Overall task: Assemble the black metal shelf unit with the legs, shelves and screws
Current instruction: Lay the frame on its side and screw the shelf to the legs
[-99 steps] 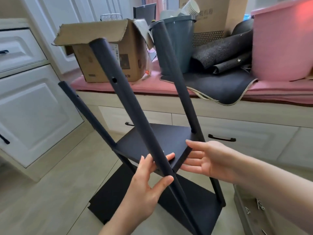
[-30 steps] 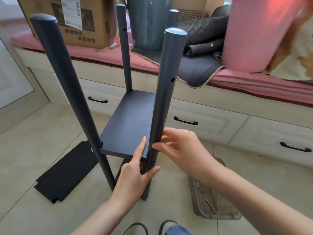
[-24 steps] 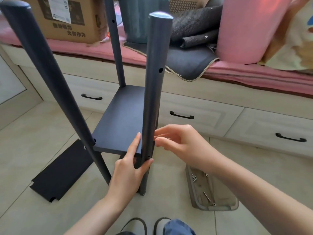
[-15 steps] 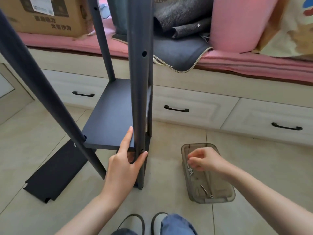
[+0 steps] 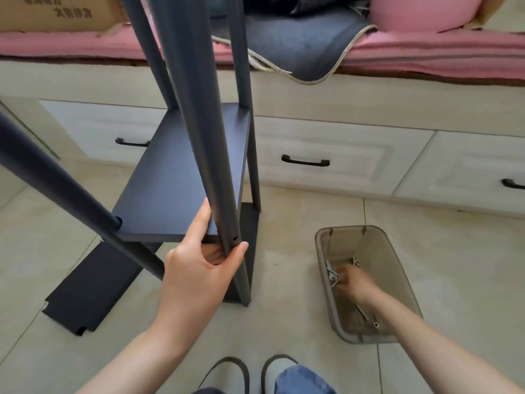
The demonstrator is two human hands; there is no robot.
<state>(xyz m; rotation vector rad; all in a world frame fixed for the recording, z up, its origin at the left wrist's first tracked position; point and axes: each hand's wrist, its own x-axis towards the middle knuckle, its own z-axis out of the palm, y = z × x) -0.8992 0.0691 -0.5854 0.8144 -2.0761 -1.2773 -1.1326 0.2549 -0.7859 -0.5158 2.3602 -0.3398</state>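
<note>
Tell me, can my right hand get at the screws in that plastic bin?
Probably yes. Your right hand is already down inside the open-topped bin among the screws, with nothing over it. It's blurred, so a grip is unclear.

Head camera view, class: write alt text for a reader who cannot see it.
A person's left hand holds the near leg of a half-built black shelf unit at its shelf, while the right hand reaches into a plastic tray of screws on the tiled floor. A loose shelf panel lies at left.

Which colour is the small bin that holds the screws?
The bin is translucent grey-brown, seen in the head view.
</note>
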